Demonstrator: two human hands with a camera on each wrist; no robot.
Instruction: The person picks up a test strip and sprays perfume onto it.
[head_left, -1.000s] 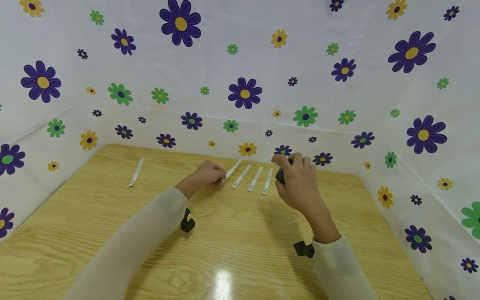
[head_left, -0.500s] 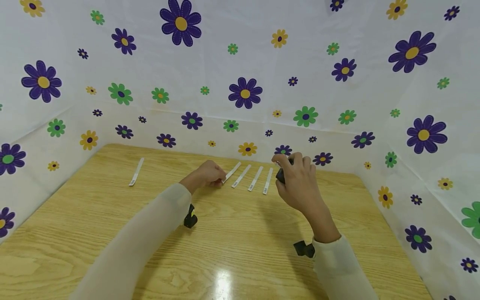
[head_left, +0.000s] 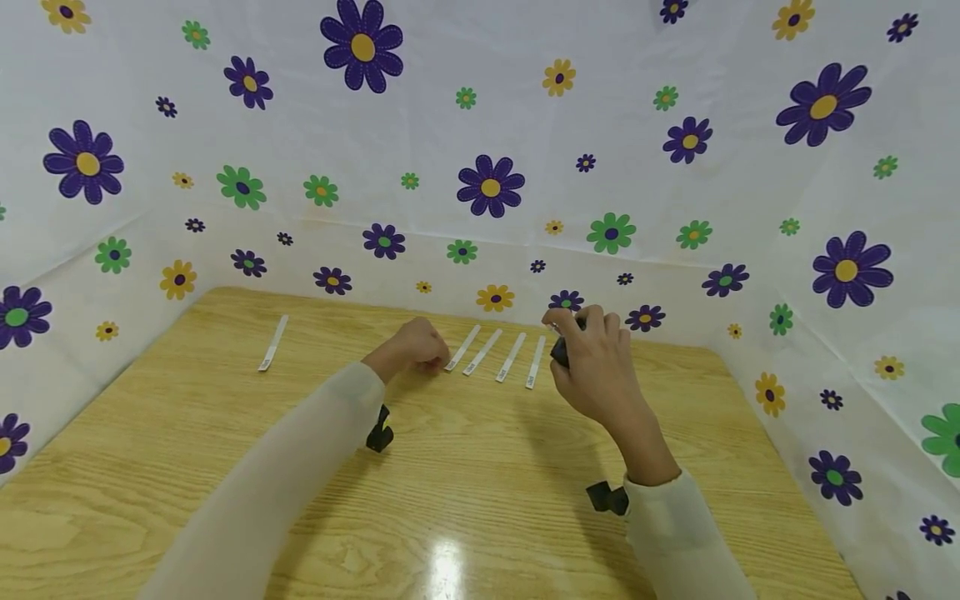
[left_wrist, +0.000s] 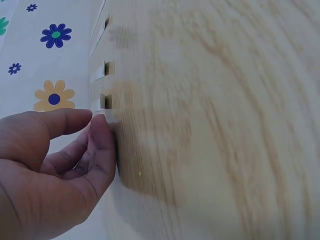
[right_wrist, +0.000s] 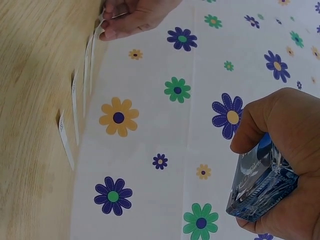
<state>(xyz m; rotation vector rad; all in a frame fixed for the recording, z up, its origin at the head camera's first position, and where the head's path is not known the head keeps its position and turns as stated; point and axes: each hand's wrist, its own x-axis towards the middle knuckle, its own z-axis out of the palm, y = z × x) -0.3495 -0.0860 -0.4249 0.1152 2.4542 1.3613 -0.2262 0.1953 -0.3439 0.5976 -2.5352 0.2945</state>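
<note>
My left hand [head_left: 420,343] is just left of a row of several white paper strips lying slanted on the table. Its thumb and forefinger are bent close to each other, with nothing visible between them. The nearest strip [head_left: 462,347] lies right beside these fingertips; its near end [left_wrist: 100,102] shows past them in the left wrist view. Raised near the row's right end, my right hand [head_left: 600,367] grips a faceted blue glass bottle [right_wrist: 262,182], which looks like a perfume bottle. The fingers hide part of it. Dark printing marks the strips' near ends.
Another white strip [head_left: 273,343] lies apart at the table's far left. A white cloth with flowers [head_left: 405,150] encloses the wooden table [head_left: 450,467] at the back and sides. Black devices [head_left: 380,435] hang at both wrists.
The leftmost strip of the row has come down flat, its far end nearer than before. My left fingers have let go of it and moved slightly left. The right hand stays put with the bottle.
</note>
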